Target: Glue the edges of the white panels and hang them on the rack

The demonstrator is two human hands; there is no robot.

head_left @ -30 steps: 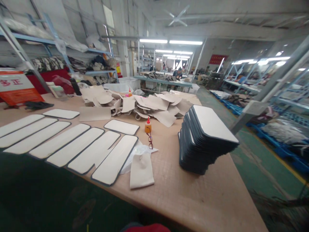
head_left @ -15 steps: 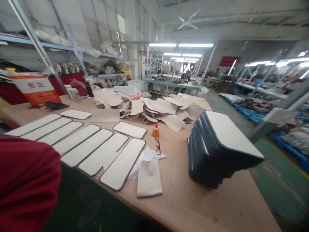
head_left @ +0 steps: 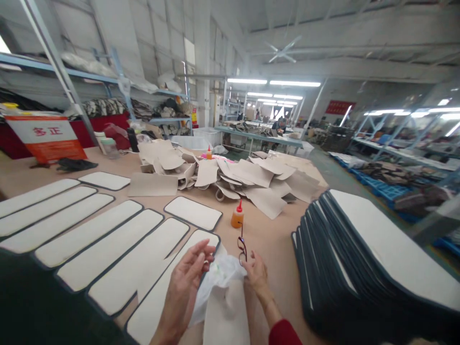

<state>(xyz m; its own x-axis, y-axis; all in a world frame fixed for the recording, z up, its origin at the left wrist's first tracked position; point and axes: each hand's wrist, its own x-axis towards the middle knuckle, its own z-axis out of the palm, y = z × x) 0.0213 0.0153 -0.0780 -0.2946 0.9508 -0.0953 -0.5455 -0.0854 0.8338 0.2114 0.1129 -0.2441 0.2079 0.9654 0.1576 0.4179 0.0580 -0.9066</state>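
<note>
Both hands are over a crumpled clear plastic bag (head_left: 219, 278) at the near edge of the wooden table (head_left: 273, 239). My left hand (head_left: 187, 278) has its fingers spread and curved, fingertips touching the bag's left side. My right hand (head_left: 256, 274) pinches the bag's right edge. A beige cloth piece (head_left: 227, 316) lies under the bag. A pair of glasses (head_left: 242, 247) lies just beyond my right hand, with a small orange glue bottle (head_left: 237, 215) behind it.
Long white dark-edged panels (head_left: 89, 232) lie in a row on the left. A leaning stack of such panels (head_left: 359, 258) fills the right. Loose beige pieces (head_left: 233, 172) are heaped further back. Metal shelving (head_left: 108, 96) and a red-and-white sign (head_left: 45, 136) stand at the left.
Both hands have come into view and reached the plastic bag. The camera has moved closer to the table and tilted down; the red sleeve at left is gone.
</note>
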